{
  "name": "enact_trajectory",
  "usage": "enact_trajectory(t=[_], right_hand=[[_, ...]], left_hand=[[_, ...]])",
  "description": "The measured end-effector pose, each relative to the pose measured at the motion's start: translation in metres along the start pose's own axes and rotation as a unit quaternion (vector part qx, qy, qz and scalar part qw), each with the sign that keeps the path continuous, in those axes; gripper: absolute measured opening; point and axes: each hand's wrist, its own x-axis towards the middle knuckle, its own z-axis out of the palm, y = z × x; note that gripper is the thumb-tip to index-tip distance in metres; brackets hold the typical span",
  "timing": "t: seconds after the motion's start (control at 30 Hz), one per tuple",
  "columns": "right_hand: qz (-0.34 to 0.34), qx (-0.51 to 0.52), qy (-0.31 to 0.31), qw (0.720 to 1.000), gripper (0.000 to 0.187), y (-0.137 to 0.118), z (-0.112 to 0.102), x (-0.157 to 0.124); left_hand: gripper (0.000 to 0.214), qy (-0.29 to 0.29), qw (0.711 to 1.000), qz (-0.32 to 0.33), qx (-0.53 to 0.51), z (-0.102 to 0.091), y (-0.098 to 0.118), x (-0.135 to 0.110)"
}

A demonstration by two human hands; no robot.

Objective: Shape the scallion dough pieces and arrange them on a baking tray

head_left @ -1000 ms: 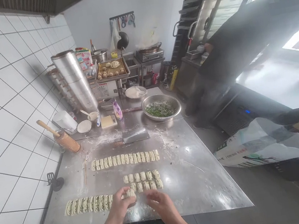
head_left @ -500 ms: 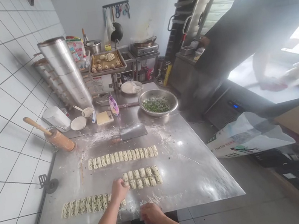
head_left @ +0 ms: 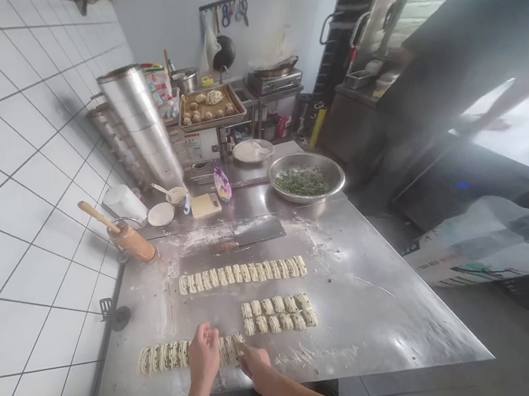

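Moved inward since the earlier view, the right hand [head_left: 254, 360] is curled narrowly at the end of the sliced scallion dough row [head_left: 169, 356], any grip unclear, along the desk's [head_left: 365, 316] front edge; the left hand [head_left: 204, 355] is held open just beside it.

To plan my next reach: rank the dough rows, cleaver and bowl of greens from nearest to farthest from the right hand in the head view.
Right hand:
1. Front dough row: at the fingers, leftward.
2. Double dough block: just ahead, rightward.
3. Long dough row: farther ahead, mid-table.
4. Cleaver: beyond it, far edge.
5. Steel bowl of chopped greens: farthest, back right.
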Motion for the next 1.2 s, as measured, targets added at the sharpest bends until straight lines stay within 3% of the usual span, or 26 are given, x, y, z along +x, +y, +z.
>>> enact_trajectory(t=[0.13, 0.23, 0.33, 0.47, 0.6, 0.7, 0.77, 0.87, 0.97, 1.07, 1.13, 1.2], right_hand=[[0.04, 0.025, -0.002, 0.999, 0.029, -0.019, -0.004, -0.008], [0.016, 0.033, -0.066, 0.997, 0.029, -0.034, -0.021, -0.035], [-0.024, 0.029, -0.172, 0.984, 0.034, -0.049, -0.049, -0.082], [-0.049, 0.012, -0.287, 0.957, 0.046, -0.071, -0.093, -0.157], [-0.032, 0.0, -0.373, 0.927, 0.04, -0.092, -0.137, -0.216], [-0.022, -0.025, -0.422, 0.906, 0.043, -0.1, -0.165, -0.243], [-0.055, -0.054, -0.441, 0.894, 0.044, -0.102, -0.178, -0.255], [-0.208, -0.1, -0.421, 0.877, 0.043, -0.1, -0.19, -0.263], [-0.382, -0.106, -0.337, 0.854, 0.037, -0.093, -0.199, -0.26], [-0.467, -0.118, -0.266, 0.835, 0.026, -0.086, -0.208, -0.252], [-0.502, -0.12, -0.239, 0.823, 0.021, -0.083, -0.214, -0.249], [-0.53, -0.118, -0.219, 0.811, 0.02, -0.082, -0.218, -0.25]], left_hand=[[0.049, -0.005, 0.999, 0.044, -0.016, -0.008, -0.02, -0.026], [0.043, -0.011, 0.992, 0.128, -0.01, -0.007, -0.012, -0.041], [0.049, -0.035, 0.97, 0.238, 0.014, -0.013, 0.019, -0.057], [0.046, -0.118, 0.933, 0.339, -0.027, -0.024, 0.076, -0.087], [0.038, -0.146, 0.913, 0.375, -0.065, -0.027, 0.129, -0.127], [0.036, -0.16, 0.905, 0.386, -0.079, -0.026, 0.161, -0.153], [0.039, -0.17, 0.901, 0.391, -0.083, -0.026, 0.18, -0.168], [0.04, -0.16, 0.903, 0.389, -0.082, -0.023, 0.208, -0.188], [0.037, -0.11, 0.926, 0.345, -0.104, -0.012, 0.23, -0.205], [0.034, -0.077, 0.95, 0.26, -0.152, 0.008, 0.244, -0.221], [0.03, -0.113, 0.952, 0.202, -0.198, 0.02, 0.25, -0.232], [0.029, -0.185, 0.942, 0.146, -0.239, 0.028, 0.255, -0.244]])
